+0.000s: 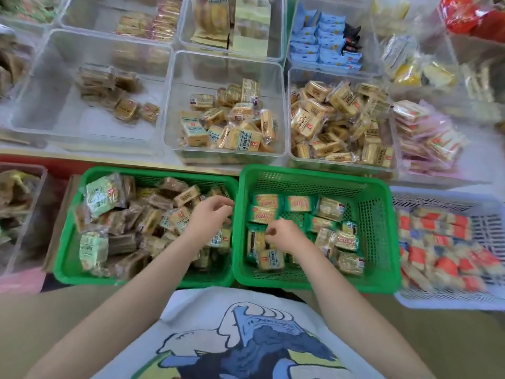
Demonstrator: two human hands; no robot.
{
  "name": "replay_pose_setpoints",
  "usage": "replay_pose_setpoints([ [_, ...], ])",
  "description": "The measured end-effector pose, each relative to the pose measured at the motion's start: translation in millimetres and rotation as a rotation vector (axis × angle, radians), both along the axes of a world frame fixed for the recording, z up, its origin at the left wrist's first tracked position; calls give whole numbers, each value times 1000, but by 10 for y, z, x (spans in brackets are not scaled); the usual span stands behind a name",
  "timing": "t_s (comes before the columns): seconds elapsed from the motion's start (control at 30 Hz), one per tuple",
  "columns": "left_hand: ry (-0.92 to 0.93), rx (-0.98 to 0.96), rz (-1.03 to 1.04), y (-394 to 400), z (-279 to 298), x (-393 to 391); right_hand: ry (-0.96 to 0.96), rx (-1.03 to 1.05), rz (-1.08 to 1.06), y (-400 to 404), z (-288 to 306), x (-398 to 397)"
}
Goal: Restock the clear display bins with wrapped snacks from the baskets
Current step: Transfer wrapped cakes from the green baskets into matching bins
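Reaching hands: both arms stretch forward from the person into two green baskets set side by side.
Left hand [209, 214]: over the right end of the left green basket [68, 253], fingers curled down among the wrapped snacks there; motion blur hides whether its grip has closed on a packet, so I cannot tell.
Right hand [284, 232]: low in the right green basket [382, 242], fingers bent, grip pinching the edge of a green-wrapped packet [255, 239] near the basket's left side.
Left basket contents: heaped high with brown and tan wrapped snacks [142, 225], a few pale green packets along its left side.
Right basket contents: a thin layer of green-wrapped packets, mesh floor showing between them.
Middle clear bin [226, 157]: just beyond the baskets on the desk, roughly a third full of tan packets with blue labels.
Right clear bin [341, 162]: beside it, piled with similar tan packets.
Left clear bin [32, 105]: holds only a small cluster of brown packets at the back.
White basket [437, 302]: to the right of the green ones, filled with red-and-blue wrapped snacks.
Far bins: blue packets and yellow bars, blurred.
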State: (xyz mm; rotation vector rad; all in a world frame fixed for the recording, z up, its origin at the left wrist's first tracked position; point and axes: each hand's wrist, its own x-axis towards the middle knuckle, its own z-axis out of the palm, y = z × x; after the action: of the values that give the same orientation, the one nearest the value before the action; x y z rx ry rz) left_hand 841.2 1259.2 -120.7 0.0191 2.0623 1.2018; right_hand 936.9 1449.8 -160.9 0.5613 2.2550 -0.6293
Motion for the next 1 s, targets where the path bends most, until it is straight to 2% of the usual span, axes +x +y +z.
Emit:
replay_pose_setpoints([
  [0.1, -52, -13, -23, 47, -108, 237, -185, -12, 135, -15, -233, 281],
  [0.23, -71, -14, 21, 103, -159, 421, -185, 26, 204, 51, -350, 434],
  [0.3, -67, -19, 33, 134, -150, 473, -165, 10, 161, 105, -298, 426],
  [0.4, -68, -26, 52, 165, -123, 515, -10, -146, -94, 186, -161, 395],
  [0.47, -66, -12, 45, 197, -92, 521, 137, -372, -430, 202, -3, 348],
  [0.53, -61, 24, -6, 256, -33, 497, 207, -620, -714, 201, 147, 276],
  [0.6, -88, 108, 0, 333, 61, 444, 260, -749, -807, 213, 273, 155],
  [0.67, -90, 212, 118, 392, 169, 372, 302, -806, -763, 188, 417, 8],
  [0.77, -19, 281, 348, 370, 311, 192, 486, -660, -694, 131, 637, -239],
  [0.87, 17, 313, 517, 265, 419, -130, 703, -261, -558, 182, 687, -458],
  [0.93, 50, 353, 611, 216, 494, -423, 686, -8, -320, 246, 648, -596],
  [1.0, 69, 383, 663, 222, 547, -727, 582, 95, -183, 268, 600, -716],
])
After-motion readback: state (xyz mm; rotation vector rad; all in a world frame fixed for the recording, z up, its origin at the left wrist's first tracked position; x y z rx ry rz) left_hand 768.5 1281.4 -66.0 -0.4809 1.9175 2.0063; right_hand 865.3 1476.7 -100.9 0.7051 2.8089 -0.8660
